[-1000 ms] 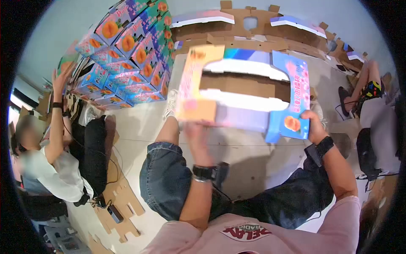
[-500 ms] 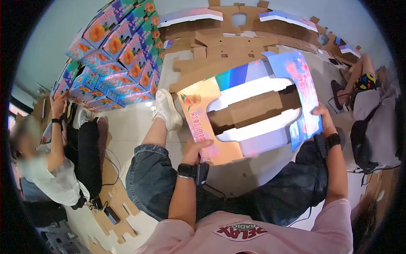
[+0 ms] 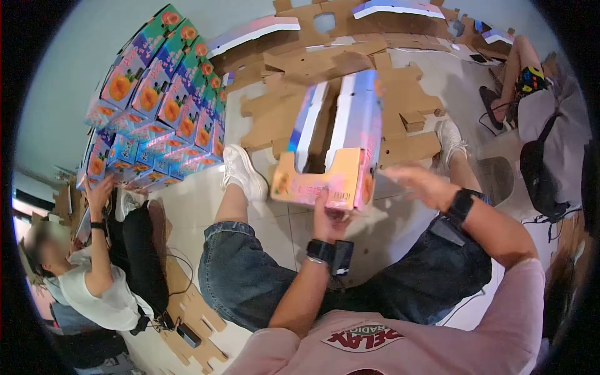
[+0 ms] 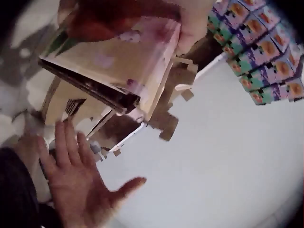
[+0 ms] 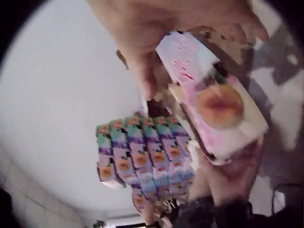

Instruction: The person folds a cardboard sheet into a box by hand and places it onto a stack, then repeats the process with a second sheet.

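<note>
A printed cardboard fruit box point(image 3: 334, 178), orange at its near end and blue and purple along the sides, hangs in front of my knees with its cut-out top facing up. My left hand point(image 3: 329, 220) grips its near end, thumb over the orange panel and fingers underneath. To the right of the box, my right hand point(image 3: 425, 185) is off it, fingers stretched out toward its side. The left wrist view shows that right hand point(image 4: 78, 183) spread beside the box's end point(image 4: 114, 66). A round fruit picture point(image 5: 221, 105) marks the box's side.
Stacked finished boxes point(image 3: 156, 106) stand at the left, where another person point(image 3: 94, 269) reaches to a box. Flattened cardboard point(image 3: 350, 65) lies on the floor ahead and along the wall. A black bag point(image 3: 540, 187) sits at the right, near another person's leg point(image 3: 515, 78).
The box has turned so that its orange end faces me. My right hand has let go of the box; my left still holds it. The other person's hands stay at the stack.
</note>
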A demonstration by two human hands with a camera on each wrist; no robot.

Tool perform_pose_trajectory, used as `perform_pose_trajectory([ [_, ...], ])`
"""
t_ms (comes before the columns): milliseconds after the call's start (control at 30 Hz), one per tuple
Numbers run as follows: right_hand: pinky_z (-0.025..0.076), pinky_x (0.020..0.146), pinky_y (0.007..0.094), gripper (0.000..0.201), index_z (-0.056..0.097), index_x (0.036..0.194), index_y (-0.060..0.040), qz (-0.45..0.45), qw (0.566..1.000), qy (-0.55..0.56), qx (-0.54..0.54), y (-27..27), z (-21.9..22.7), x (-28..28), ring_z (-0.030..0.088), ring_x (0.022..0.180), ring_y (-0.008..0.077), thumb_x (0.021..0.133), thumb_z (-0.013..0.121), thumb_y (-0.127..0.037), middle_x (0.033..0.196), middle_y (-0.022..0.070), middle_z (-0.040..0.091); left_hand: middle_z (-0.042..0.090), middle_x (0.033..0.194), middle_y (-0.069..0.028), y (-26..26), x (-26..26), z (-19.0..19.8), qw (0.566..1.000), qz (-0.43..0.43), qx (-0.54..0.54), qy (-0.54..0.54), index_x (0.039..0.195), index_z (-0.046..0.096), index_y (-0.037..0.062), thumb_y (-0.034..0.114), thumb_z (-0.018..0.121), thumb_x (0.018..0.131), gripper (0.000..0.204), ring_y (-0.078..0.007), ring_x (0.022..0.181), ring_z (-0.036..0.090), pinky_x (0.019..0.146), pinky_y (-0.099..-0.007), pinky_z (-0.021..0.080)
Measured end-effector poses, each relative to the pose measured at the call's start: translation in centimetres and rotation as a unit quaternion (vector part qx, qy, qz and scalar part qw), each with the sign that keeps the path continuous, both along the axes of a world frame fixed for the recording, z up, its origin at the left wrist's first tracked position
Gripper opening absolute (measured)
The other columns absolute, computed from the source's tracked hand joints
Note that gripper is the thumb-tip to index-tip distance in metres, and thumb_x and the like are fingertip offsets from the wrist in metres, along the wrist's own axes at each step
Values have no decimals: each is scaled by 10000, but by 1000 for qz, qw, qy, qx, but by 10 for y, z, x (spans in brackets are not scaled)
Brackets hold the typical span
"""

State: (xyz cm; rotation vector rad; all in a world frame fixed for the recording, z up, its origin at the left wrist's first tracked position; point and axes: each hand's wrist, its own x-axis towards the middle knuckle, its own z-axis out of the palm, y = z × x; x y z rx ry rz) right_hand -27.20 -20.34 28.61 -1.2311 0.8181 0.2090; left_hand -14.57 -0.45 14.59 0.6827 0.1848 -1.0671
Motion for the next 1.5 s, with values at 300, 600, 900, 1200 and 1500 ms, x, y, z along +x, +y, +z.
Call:
perform_pose_trajectory([
  [300,463,873,386,616,456,1266,-106,-7,991,-72,114,34,-40,30,568,1056,181,739,761,-201,1123,87,609,614,1119,-65,-14,-42,1,998,-12,25,50,1242,515,97,550,593,864,595,-219,1088,581,968,-427,448],
  [600,504,762,309,828,352,1312,22,-65,959,-162,-222,17,-51,25,609,906,189,578,735,-7,1035,112,614,632,980,-102,5,-26,63,904,-229,140,-333,1108,575,10,381,574,924,414,-202,901,614,845,-337,483],
  [900,445,854,421,978,445,1324,-103,68,858,-37,-507,54,-20,14,478,1033,374,414,797,-173,1046,165,488,578,923,-150,-14,2,93,810,4,211,-547,986,504,-47,278,830,648,571,-245,863,593,775,-352,474],
  [1200,445,859,433,983,473,1315,-108,71,859,-30,-507,47,-24,14,481,1039,389,380,774,-155,1035,178,483,573,1087,-113,-14,-14,76,721,-77,103,-680,1019,664,-22,90,731,735,313,-207,965,601,825,-307,496],
  [1500,479,857,285,780,451,1317,60,-83,982,-167,-34,-2,-4,11,618,957,192,581,662,-88,1125,129,614,474,1284,-163,38,34,36,790,156,324,-497,1287,459,-44,217,784,716,707,-312,1157,502,958,-383,431],
])
